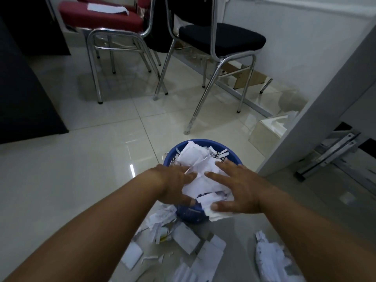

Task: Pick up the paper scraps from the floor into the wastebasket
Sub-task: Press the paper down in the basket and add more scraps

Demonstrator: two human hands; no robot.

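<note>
Torn white paper scraps (187,247) lie strewn on the glossy pale tiled floor (81,180) between two bare forearms, with a crumpled clump off to the right. Beyond stand a red-seated chair (101,19) and a black-seated chair (221,37), both on chrome legs, a dark cabinet (24,88) at the left and a white panel (325,110) at the right. Both arms reach forward over the blue wastebasket (189,212). The left hand (175,182) and right hand (238,190) lie flat, fingers spread and straight, pressing down on the paper heap (199,159) that overfills the basket; neither hand grips anything. The loose scraps lie just in front of the basket, below the wrists.
</note>
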